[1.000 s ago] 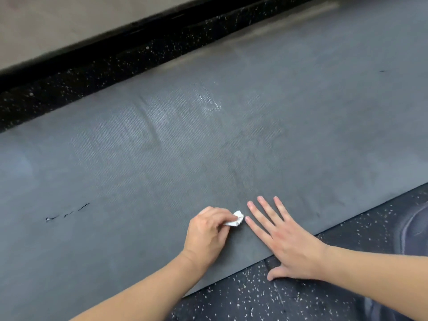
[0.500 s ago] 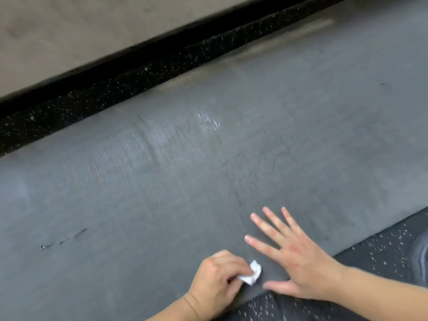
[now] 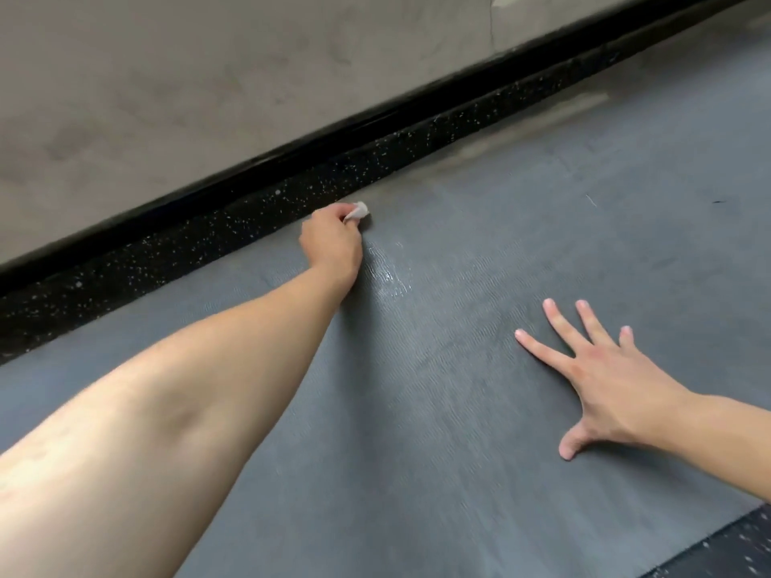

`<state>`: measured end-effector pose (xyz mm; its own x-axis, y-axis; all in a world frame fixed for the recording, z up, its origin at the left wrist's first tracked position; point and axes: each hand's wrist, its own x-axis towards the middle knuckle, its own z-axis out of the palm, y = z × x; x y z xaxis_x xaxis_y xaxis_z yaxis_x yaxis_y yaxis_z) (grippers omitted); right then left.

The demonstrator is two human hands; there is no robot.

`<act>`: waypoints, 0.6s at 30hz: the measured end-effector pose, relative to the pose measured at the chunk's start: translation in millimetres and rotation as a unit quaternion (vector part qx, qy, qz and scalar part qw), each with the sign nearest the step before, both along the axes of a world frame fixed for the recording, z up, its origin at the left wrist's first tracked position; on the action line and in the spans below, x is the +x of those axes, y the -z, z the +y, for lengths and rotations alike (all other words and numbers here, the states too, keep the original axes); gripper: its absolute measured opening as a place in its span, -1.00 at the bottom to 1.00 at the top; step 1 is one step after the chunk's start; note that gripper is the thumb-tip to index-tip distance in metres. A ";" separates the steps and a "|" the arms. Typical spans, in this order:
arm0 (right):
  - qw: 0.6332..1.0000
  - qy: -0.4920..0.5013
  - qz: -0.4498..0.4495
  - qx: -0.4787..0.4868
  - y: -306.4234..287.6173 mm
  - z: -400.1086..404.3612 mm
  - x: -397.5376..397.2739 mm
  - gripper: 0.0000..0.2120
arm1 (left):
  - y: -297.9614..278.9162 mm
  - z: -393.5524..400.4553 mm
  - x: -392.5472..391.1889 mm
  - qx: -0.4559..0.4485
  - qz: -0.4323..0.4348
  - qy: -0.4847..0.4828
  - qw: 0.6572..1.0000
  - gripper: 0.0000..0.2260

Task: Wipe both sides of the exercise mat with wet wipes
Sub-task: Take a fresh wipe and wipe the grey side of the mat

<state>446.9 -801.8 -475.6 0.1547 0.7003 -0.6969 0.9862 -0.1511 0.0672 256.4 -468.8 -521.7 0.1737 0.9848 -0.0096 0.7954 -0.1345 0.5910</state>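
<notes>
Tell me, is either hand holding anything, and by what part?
The left hand pinches a crumpled wet wipe in its fingertips at the mat's far edge. The right hand holds nothing; it lies flat on the mat.

Far side: grey plaster wall (image 3: 208,89), black skirting (image 3: 375,118), black speckled rubber floor (image 3: 208,248); floor also near right
</notes>
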 end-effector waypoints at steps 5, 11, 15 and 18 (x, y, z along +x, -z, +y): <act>1.000 0.003 -0.003 -0.005 -3.8 0.5 -2.2 0.52 | 13.2 -96.9 -36.3 0.067 0.023 0.203 0.977 -0.78; 1.000 0.026 0.011 0.001 -10.7 1.2 -7.6 0.53 | 6.9 -193.3 -80.4 0.046 -0.016 0.312 0.949 -0.84; 0.999 0.015 0.042 0.010 -17.2 -14.2 -21.1 0.49 | -5.5 -181.3 -70.9 -0.026 -0.054 0.204 0.977 -0.85; 0.999 -0.019 0.050 0.000 -14.2 -51.9 -41.0 0.52 | -8.1 -170.4 -58.1 -0.029 -0.060 0.086 0.994 -0.88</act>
<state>405.8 -853.6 -461.5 0.0579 0.7049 -0.7070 0.9929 -0.1143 -0.0326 198.4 -639.3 -513.6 0.3421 0.9390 -0.0348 0.6869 -0.2246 0.6911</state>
